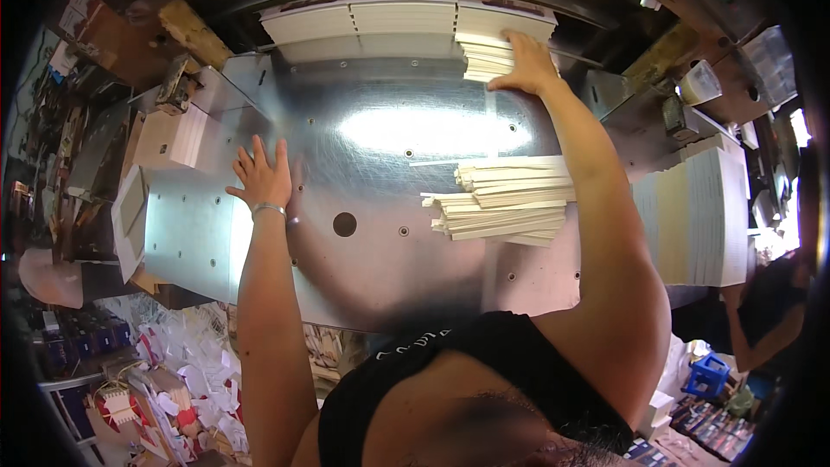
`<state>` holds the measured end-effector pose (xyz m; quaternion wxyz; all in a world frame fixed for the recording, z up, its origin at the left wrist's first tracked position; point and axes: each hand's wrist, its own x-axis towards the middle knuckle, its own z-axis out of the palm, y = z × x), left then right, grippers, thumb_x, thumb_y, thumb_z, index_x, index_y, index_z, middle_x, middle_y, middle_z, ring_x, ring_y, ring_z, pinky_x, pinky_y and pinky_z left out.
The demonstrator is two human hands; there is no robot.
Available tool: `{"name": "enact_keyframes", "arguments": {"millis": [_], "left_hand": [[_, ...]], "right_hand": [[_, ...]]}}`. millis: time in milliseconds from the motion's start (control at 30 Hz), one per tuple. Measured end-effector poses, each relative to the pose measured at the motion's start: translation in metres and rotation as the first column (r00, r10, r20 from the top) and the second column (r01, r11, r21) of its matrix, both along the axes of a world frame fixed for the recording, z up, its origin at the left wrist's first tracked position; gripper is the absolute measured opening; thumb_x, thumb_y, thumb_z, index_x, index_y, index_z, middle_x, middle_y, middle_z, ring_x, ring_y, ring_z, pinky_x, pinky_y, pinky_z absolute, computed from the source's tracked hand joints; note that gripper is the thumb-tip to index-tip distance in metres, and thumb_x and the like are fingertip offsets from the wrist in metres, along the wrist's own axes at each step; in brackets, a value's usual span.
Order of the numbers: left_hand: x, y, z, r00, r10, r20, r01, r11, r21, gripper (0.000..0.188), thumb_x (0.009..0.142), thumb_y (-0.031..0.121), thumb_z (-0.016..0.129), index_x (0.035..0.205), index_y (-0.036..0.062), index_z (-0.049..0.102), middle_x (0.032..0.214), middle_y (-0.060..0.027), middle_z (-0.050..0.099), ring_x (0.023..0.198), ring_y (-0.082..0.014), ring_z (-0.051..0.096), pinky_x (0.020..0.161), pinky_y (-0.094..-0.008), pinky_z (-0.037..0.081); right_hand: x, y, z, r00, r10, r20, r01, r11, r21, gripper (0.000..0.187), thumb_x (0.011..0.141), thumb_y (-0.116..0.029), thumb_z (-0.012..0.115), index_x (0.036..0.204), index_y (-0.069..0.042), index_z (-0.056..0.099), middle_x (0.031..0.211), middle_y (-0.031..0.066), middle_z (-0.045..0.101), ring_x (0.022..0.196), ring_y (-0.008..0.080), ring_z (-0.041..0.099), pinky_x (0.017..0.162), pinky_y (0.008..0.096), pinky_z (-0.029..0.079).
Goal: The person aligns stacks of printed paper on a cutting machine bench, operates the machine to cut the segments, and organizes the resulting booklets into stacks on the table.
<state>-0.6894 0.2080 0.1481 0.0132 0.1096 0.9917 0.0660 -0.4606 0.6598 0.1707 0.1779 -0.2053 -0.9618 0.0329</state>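
Observation:
My left hand (264, 176) lies on the metal table (363, 268) at the left, fingers spread, holding nothing. At the far right of the table, my right hand (531, 67) reaches round the right end of a bundle of cut paper strips (486, 60), thumb on the near side and fingers on the far side. The strips lie against the rightmost of three stacks of paper blocks (402, 17) lined up along the back. Two more piles of cream paper strips (506, 199) rest on the table beside my right forearm, their ends uneven.
A tall paper stack (700, 216) stands at the right, a smaller paper block (177, 137) at the left. A plastic cup (699, 83) sits on the right ledge. White paper scraps (186, 355) fill the lower left. Another person's arm (765, 337) shows at the right edge.

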Motion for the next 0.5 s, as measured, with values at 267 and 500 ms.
{"name": "enact_keyframes", "arguments": {"millis": [267, 500], "left_hand": [[0.004, -0.003, -0.001, 1.000, 0.022, 0.013, -0.022, 1.000, -0.011, 0.077, 0.092, 0.071, 0.021, 0.154, 0.0246, 0.020, 0.160, -0.0119, 0.014, 0.148, -0.0310, 0.010, 0.112, -0.0672, 0.007], [-0.002, -0.004, -0.009, 1.000, -0.001, -0.019, 0.001, 1.000, -0.022, 0.080, 0.091, 0.073, 0.021, 0.154, 0.0247, 0.021, 0.160, -0.0128, 0.016, 0.147, -0.0324, 0.013, 0.111, -0.0681, 0.007]], "right_hand": [[-0.003, -0.002, -0.004, 1.000, -0.005, 0.014, 0.004, 0.999, 0.048, 0.092, 0.055, -0.061, 0.080, 0.124, -0.005, 0.056, 0.122, 0.0152, 0.055, 0.119, 0.0327, 0.050, 0.102, 0.0433, 0.039], [0.017, -0.020, -0.009, 0.999, 0.019, 0.036, -0.015, 0.993, -0.119, 0.083, 0.062, -0.057, 0.078, 0.124, -0.007, 0.057, 0.123, 0.0156, 0.058, 0.116, 0.0340, 0.053, 0.098, 0.0420, 0.043]]}}
